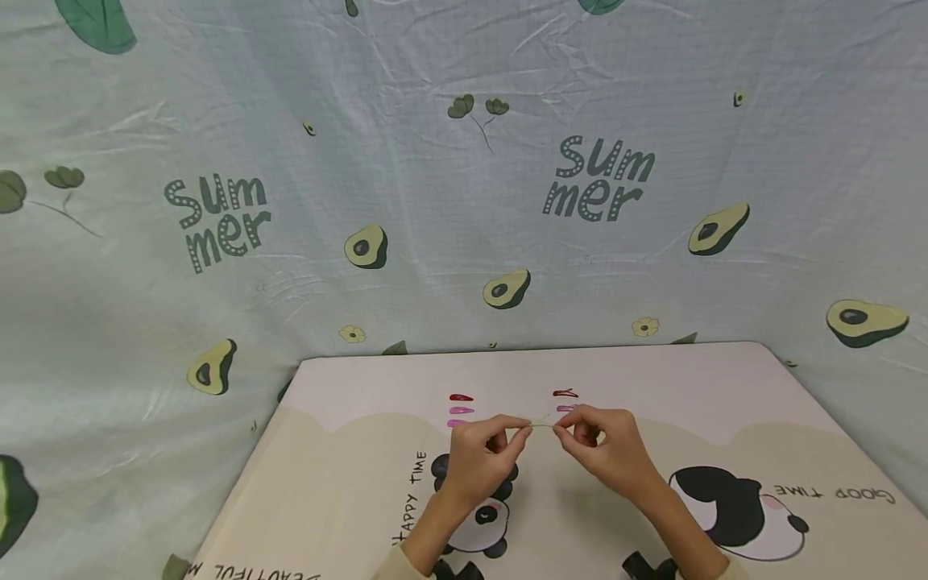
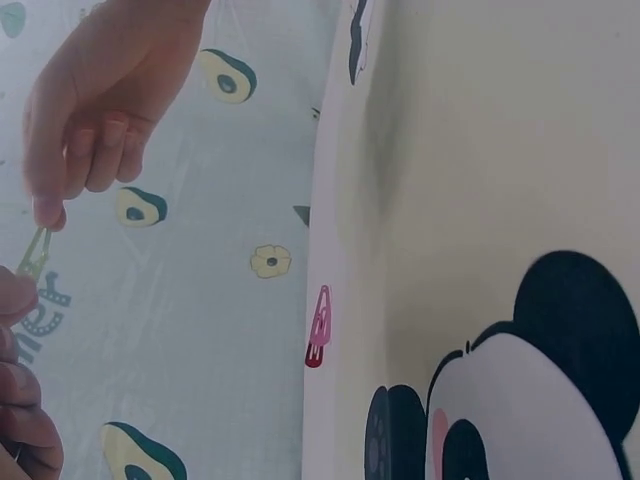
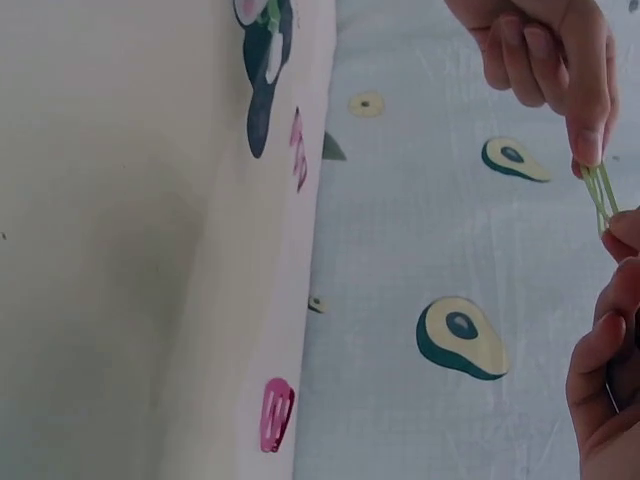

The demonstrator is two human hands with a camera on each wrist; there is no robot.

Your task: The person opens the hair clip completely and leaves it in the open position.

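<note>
Between my two hands, a small yellow-green snap hair clip (image 1: 542, 424) is stretched level above the table. My left hand (image 1: 484, 455) pinches one end between thumb and forefinger. At the other end, my right hand (image 1: 612, 451) pinches it the same way. In the right wrist view, the green hair clip (image 3: 600, 195) shows its thin prongs spread apart. The left wrist view has the hair clip (image 2: 36, 252) with its ends hidden under the fingertips.
Beyond my left hand lie a red hair clip (image 1: 461, 397) and pink hair clips (image 1: 461, 411) in a column. Past my right hand are another red clip (image 1: 565, 393) and a pink clip (image 1: 567, 408), partly covered. The table (image 1: 348, 499) has panda prints; a curtain (image 1: 435, 177) hangs behind.
</note>
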